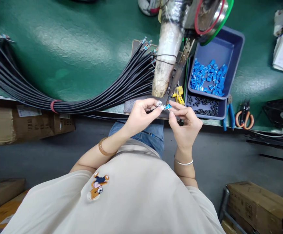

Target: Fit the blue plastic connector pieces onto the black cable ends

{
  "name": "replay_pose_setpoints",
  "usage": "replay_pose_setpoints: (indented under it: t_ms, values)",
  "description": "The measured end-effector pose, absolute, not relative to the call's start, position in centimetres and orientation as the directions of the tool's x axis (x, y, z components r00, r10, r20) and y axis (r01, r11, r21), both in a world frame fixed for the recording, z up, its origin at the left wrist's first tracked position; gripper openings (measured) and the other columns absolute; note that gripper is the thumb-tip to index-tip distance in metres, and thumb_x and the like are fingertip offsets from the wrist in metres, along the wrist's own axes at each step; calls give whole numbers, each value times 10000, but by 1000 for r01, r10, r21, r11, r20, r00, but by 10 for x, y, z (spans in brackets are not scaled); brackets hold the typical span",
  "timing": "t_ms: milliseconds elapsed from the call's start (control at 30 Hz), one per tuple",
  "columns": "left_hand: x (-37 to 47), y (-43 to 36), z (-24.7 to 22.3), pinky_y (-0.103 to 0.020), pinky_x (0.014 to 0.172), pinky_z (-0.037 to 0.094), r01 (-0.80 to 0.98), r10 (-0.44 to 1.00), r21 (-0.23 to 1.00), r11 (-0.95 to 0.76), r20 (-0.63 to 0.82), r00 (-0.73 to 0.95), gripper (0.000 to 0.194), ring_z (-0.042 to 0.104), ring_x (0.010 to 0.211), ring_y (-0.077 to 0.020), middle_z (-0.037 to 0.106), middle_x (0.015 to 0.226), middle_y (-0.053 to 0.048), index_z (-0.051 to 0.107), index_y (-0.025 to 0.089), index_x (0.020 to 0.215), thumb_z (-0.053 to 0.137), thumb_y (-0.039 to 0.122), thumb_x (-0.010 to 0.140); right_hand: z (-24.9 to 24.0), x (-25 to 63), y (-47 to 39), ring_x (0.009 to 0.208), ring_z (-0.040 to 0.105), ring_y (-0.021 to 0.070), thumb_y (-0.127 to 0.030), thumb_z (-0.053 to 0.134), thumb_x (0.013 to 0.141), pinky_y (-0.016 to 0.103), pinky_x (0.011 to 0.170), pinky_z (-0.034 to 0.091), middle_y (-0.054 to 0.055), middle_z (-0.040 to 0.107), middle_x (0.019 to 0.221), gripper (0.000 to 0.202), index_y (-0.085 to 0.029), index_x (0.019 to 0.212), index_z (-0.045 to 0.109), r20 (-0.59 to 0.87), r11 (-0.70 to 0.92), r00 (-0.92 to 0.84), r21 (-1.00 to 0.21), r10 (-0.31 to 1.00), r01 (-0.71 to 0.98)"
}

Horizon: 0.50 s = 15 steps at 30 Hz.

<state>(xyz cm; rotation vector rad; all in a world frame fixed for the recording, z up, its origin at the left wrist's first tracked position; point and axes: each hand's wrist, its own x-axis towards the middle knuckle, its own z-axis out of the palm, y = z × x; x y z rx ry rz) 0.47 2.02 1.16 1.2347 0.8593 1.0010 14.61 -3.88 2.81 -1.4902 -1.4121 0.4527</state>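
My left hand pinches the end of a black cable in front of the bench edge, with a whitish bit at the fingertips. A small blue connector sticks out to the right of those fingertips. My right hand is closed at the fingertips beside the connector, on what looks like a thin pale wire. Fingers partly hide the join between cable and connector. Across my lap lies another cable end with a blue connector.
A bundle of black cables, tied with a red band, lies on the green bench. Right of a wrapped nozzle are a bin of blue connectors and a tray of black pieces. Blue-handled pliers and orange-handled cutters lie farther right.
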Motion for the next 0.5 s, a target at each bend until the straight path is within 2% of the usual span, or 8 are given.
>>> replay_pose_setpoints:
  t_ms: [167,300,500]
  values:
    - [5,22,11,-174,560,423,-179,940,980,92,-26,339,87,532,579,-64,625,656,5,663,127,682,684,189,740,28,146,-39,905,741,145,-156,660,833,251,746,600,22,759,1081,67,-214,807,639,353,182,240,-828,905,531]
    - [7,22,13,-179,515,358,-152,948,986,73,-21,316,67,445,517,-49,521,570,34,664,127,700,660,175,746,28,146,-37,962,734,162,-147,667,828,265,762,593,24,762,1064,72,-217,813,662,389,208,229,-805,892,556]
    - [7,22,15,-197,496,308,-98,947,995,29,4,321,74,367,497,-50,433,538,50,659,132,720,643,178,776,29,146,-35,895,742,162,-187,654,844,281,730,606,32,762,1059,45,-215,808,654,386,193,226,-789,895,584]
